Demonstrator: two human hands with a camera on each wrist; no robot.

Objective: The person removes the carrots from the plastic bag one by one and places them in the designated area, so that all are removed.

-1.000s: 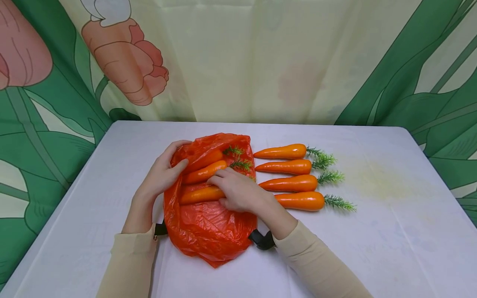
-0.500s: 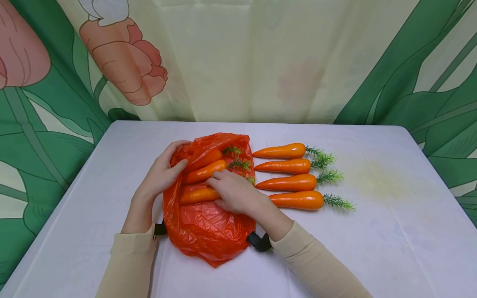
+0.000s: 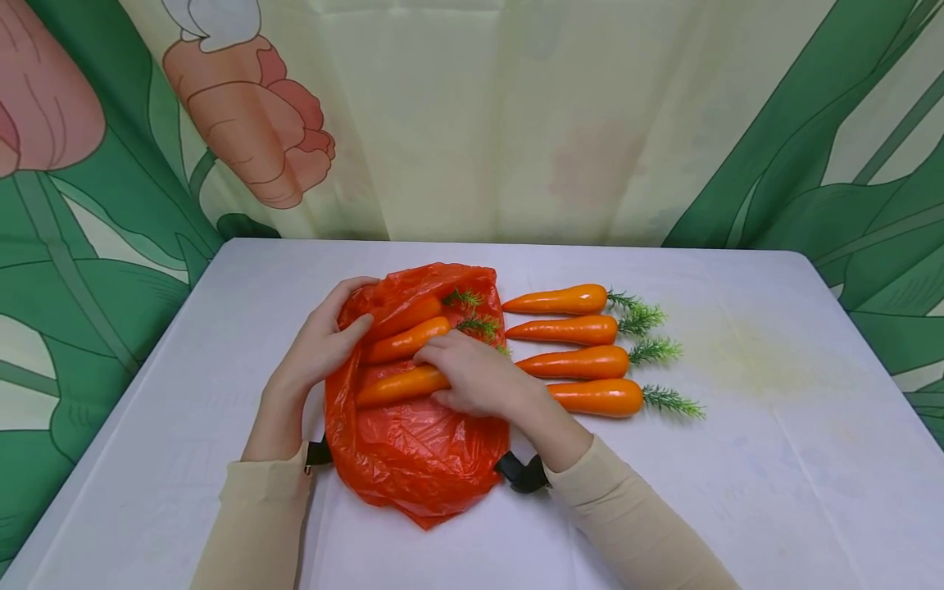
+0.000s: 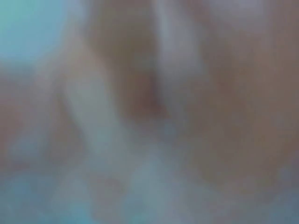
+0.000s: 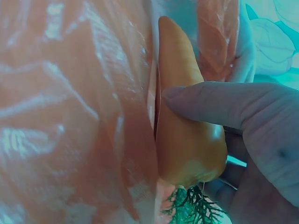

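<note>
A person in beige sleeves [image 3: 254, 524] is reaching over a crinkled, glossy red plastic bag [image 3: 435, 459] on a white-covered table [image 3: 752, 492]. The right hand [image 3: 479, 377] is clamping its thumb and fingers around the near carrot [image 3: 400, 385], a smooth orange taper lying inside the bag; the left hand [image 3: 320, 338] is pinching the bag's far-left rim, thumb showing inside, fingers partly disappearing behind the thin film. Two more are lying just beyond: a middle carrot [image 3: 406, 340] and a far carrot [image 3: 418, 312], the latter partly veiled by plastic. To the right, a row of four carrots [image 3: 578, 360] is resting on the table, thick ends and feathery green tops pointing right, the nearest one's tip hiding behind the right wrist. In the head view the right hand is covering the near carrot's thick end, which the right wrist view is showing along with its greens. Black straps [image 3: 519, 474] are only partly emerging from the cuffs. A leaf-printed curtain [image 3: 575, 164] is running out of frame behind. The left wrist view is blurring beyond recognition.
</note>
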